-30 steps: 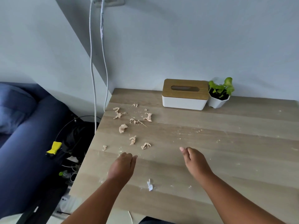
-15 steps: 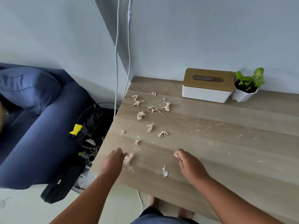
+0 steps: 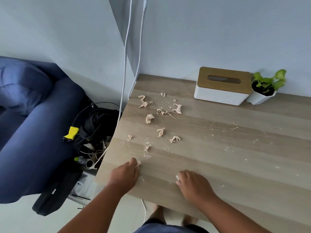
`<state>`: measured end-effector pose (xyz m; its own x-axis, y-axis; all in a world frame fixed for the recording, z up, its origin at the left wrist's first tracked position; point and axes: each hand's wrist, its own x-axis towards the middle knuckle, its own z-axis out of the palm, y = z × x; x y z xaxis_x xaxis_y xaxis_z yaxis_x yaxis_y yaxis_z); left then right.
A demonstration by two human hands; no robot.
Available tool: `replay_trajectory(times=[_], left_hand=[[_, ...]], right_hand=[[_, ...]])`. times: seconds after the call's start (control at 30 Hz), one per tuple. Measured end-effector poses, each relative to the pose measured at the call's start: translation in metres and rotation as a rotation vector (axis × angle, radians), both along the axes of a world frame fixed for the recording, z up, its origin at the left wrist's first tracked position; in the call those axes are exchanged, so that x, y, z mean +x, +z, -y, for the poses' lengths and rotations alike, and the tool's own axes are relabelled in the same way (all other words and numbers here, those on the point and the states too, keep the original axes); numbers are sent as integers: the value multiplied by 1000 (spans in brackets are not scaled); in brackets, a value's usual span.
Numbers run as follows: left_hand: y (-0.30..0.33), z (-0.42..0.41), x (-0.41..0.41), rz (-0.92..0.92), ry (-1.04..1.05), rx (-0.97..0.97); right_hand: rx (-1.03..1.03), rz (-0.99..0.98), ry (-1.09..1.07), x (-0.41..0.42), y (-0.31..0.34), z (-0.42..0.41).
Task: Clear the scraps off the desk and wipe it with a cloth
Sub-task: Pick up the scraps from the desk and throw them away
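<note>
Right hand (image 3: 193, 183) since moved onto white paper scrap (image 3: 177, 177), pinching; left hand (image 3: 125, 174) pinches pinkish crumpled scrap (image 3: 138, 163) on light wooden bench (image 3: 235, 148). Scraps light, soft; pinch anywhere.

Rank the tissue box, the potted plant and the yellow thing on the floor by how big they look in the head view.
1. tissue box, clearly largest.
2. potted plant.
3. yellow thing, smallest as it looks, though it lies lower and farther from the camera, so its real size against the plant is unsure.

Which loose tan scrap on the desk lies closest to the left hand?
The small scrap just beyond the left hand; the others lie farther back.
</note>
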<state>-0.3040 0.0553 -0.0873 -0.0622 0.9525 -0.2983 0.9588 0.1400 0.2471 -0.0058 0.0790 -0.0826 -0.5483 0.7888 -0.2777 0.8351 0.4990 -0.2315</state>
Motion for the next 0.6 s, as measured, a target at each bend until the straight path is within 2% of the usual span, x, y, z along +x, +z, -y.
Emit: replay_trajectory(times=[0.07,0.17,0.33,0.6], left_hand=[[-1,-5,-6,4,-26,-3],[3,-17,-14,62,11,9],[14,-51,-31,128,66,6],[29,-92,-55,131,73,51]], right_hand=[[76,53,56,-6,2,-1],[24,78,-14,-14,5,-8],[-232,-15,-227,-18,6,-22],[-272,-143,-410,-26,12,-51]])
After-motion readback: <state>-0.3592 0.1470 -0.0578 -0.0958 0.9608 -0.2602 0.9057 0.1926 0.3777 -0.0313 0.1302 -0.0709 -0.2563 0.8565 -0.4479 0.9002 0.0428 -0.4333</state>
